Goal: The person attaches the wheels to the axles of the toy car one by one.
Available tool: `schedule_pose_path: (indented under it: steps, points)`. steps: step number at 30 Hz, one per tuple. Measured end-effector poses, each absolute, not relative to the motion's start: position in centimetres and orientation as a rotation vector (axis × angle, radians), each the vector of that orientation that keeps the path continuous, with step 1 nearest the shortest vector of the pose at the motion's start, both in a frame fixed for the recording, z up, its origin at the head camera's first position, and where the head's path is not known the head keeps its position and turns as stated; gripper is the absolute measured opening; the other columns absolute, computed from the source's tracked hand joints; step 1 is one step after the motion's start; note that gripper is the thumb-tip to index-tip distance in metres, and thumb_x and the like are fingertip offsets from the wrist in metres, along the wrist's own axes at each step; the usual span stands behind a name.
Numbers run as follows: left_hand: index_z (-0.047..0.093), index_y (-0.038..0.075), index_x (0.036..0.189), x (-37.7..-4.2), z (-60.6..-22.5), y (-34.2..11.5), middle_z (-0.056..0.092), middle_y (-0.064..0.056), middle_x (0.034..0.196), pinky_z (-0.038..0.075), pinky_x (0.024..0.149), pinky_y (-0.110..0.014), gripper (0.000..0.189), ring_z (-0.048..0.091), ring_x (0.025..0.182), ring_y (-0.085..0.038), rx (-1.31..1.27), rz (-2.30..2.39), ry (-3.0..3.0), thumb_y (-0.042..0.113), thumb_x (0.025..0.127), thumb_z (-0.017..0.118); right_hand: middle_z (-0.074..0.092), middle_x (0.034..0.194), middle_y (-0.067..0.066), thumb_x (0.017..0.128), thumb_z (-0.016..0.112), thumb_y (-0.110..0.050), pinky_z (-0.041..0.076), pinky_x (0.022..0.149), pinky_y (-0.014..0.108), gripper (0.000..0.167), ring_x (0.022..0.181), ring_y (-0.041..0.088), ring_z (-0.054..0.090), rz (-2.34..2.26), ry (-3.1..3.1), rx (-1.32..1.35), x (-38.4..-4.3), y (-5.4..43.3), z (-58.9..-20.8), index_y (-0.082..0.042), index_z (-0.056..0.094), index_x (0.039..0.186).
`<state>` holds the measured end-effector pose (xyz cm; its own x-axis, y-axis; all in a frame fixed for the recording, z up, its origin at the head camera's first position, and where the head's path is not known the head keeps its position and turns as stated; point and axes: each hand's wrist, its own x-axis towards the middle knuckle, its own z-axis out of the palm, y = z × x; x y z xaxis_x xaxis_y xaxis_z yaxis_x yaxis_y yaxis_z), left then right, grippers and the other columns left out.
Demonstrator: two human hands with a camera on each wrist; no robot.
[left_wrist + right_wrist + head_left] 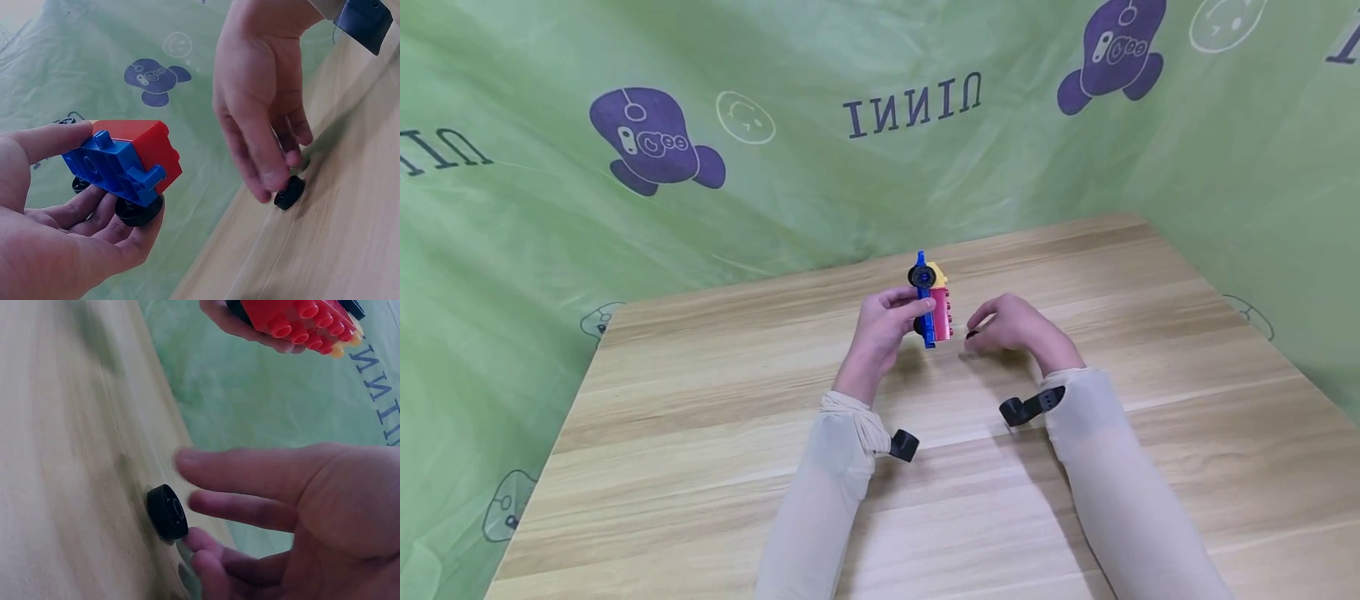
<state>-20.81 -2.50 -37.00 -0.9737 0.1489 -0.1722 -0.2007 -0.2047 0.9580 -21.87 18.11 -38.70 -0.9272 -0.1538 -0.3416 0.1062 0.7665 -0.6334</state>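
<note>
My left hand [878, 327] holds a toy block car [940, 313] up off the table, thumb on one side and fingers curled round the other. The car has a blue base [106, 164], a red studded block [294, 320] and a yellow block [938, 273]. Black wheels are on its base, one of them a wheel [139, 212] close to my left fingertips. Low over the table is my right hand [1011, 323], fingers spread loosely. A loose black wheel [166, 514] stands on its edge by these fingertips, with the thumb held apart from it.
The wood-grain table [700, 433] reaches back to a green printed curtain [805, 192], which also hangs along both sides. Black wrist cameras stick out from both sleeves, the left camera [904, 446] and the right camera [1017, 410].
</note>
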Motion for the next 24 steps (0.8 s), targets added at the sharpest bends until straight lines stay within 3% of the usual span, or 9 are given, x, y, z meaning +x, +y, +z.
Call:
schedule_pose_path:
  steps: [4,13,19,24]
  points:
    - [0.061,-0.011,0.125,-20.8,-37.1,-2.6,0.067,-0.015,0.114,0.056,0.087,-0.025,0.039,0.065,0.095,-0.017,-0.065,2.292,1.808,-0.001,0.089,0.072,0.067,0.116,0.016,0.079,0.086,-0.024,0.046,0.083,0.033,0.047,0.099,0.028,0.055,-0.892,2.555,-0.04,-21.9,17.6,-39.0,-0.007,0.069,0.119]
    - [0.062,-0.012,0.121,-21.0,-37.1,-2.8,0.067,-0.007,0.101,0.057,0.08,-0.023,0.036,0.066,0.089,-0.014,-0.078,2.348,1.742,-0.002,0.088,0.072,0.066,0.113,0.018,0.083,0.082,-0.019,0.045,0.084,0.036,0.035,0.099,0.03,0.054,-0.856,2.651,-0.036,-21.9,17.4,-39.4,-0.003,0.072,0.111]
    - [0.063,-0.011,0.12,-21.1,-37.0,-3.0,0.068,-0.009,0.104,0.057,0.084,-0.024,0.035,0.066,0.092,-0.015,-0.114,2.359,1.729,-0.003,0.087,0.073,0.073,0.097,0.013,0.087,0.076,-0.022,0.056,0.074,0.031,0.032,0.081,0.019,0.068,-1.036,2.624,-0.099,-21.9,17.3,-39.1,-0.001,0.071,0.111]
    - [0.063,-0.011,0.119,-21.2,-37.0,-3.1,0.07,-0.012,0.107,0.058,0.088,-0.026,0.033,0.068,0.091,-0.015,-0.134,2.385,1.712,-0.003,0.088,0.072,0.075,0.101,0.019,0.094,0.066,-0.015,0.062,0.084,0.04,0.031,0.08,0.023,0.075,-1.353,2.507,-0.184,-21.6,17.0,-38.2,0.004,0.068,0.119]
